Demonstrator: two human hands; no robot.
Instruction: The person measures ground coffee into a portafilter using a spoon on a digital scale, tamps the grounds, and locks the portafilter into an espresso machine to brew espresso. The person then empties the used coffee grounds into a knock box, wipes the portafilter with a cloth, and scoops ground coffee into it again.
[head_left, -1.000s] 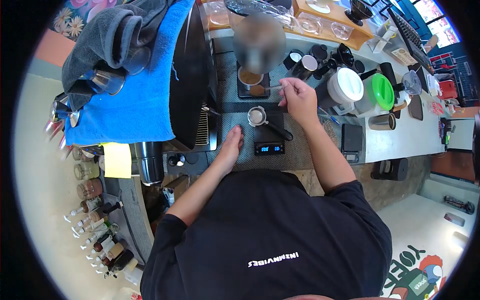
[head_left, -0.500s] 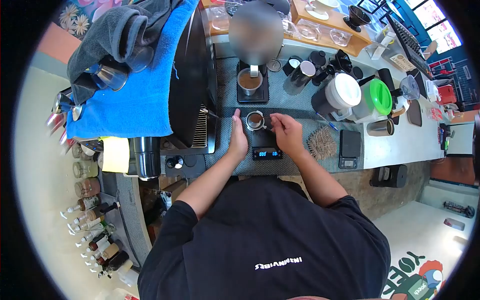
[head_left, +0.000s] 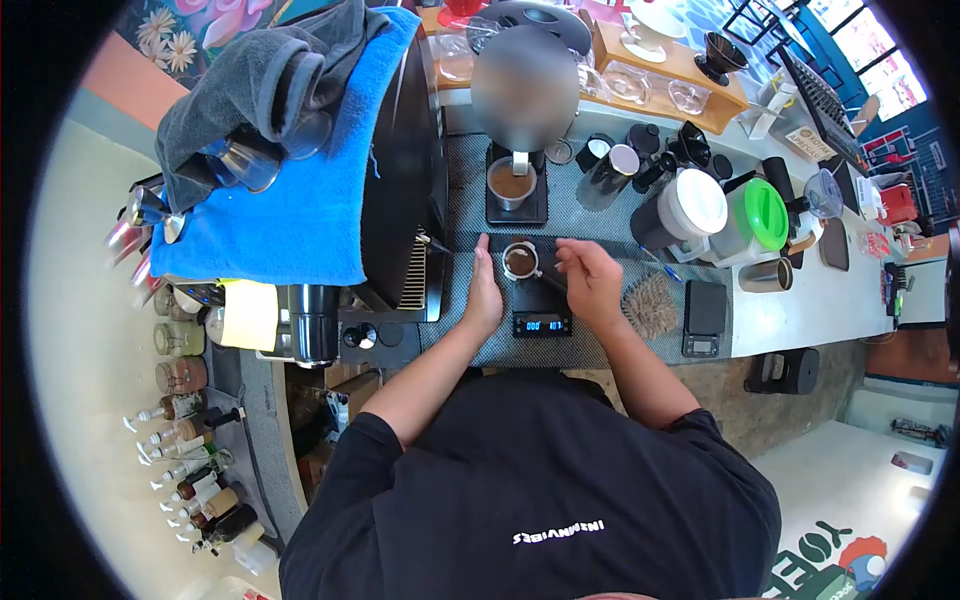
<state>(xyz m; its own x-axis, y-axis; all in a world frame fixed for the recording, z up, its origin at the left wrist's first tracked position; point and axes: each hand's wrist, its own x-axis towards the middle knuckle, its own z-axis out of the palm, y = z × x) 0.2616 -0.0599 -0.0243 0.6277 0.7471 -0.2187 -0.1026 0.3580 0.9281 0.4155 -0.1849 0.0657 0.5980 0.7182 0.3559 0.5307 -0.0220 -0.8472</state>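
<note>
A portafilter [head_left: 520, 261] filled with brown coffee grounds rests on a black scale [head_left: 543, 324] with lit blue digits. Its dark handle runs toward the lower right, passing by my right hand. Just left of the basket, my left hand [head_left: 485, 300] is held upright on edge, flat and open, with nothing in it. To the right, my right hand [head_left: 594, 285] has its fingers pinched together; a thin glint shows at the fingertips, too small to name. Beyond the portafilter, a clear cup of coffee grounds [head_left: 512, 186] sits under the grinder spout [head_left: 520, 163].
On my left stands an espresso machine [head_left: 405, 190] draped with a blue towel [head_left: 270, 225]. A brush [head_left: 650, 306], a second scale [head_left: 705, 310], a steel cup [head_left: 766, 275] and lidded containers [head_left: 693, 205] are on the right. A tamper [head_left: 357, 336] lies at lower left.
My right hand has drawn back to the right from the basket rim. The scale's right-hand digits have changed. My left hand stays beside the portafilter; the whole view has shifted slightly.
</note>
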